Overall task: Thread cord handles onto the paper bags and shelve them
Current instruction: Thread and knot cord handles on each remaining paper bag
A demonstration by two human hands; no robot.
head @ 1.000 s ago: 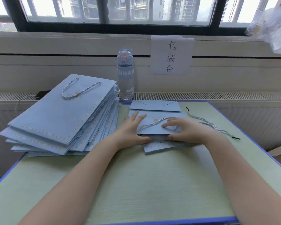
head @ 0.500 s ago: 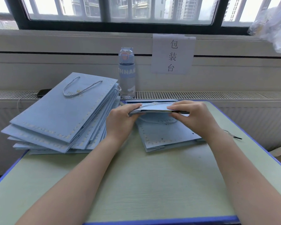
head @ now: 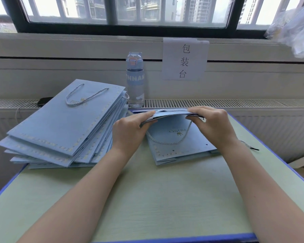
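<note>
Left hand (head: 130,130) and right hand (head: 212,123) each pinch one end of a flat paper bag (head: 172,114), held edge-on just above the small stack (head: 182,155) on the table (head: 147,199). One cord handle (head: 167,143) dangles beneath it, and a second cord shows along its top.

Judgement: threading on this bag looks done, and the step in hand is carrying it off. The next move calls for a level lift leftward to the finished pile (head: 60,123), keeping the loop from snagging.

The top bag below shows empty holes. A loose cord (head: 249,146) lies to the right, partly behind the wrist. A water bottle (head: 135,79) stands just behind the pile's corner.
</note>
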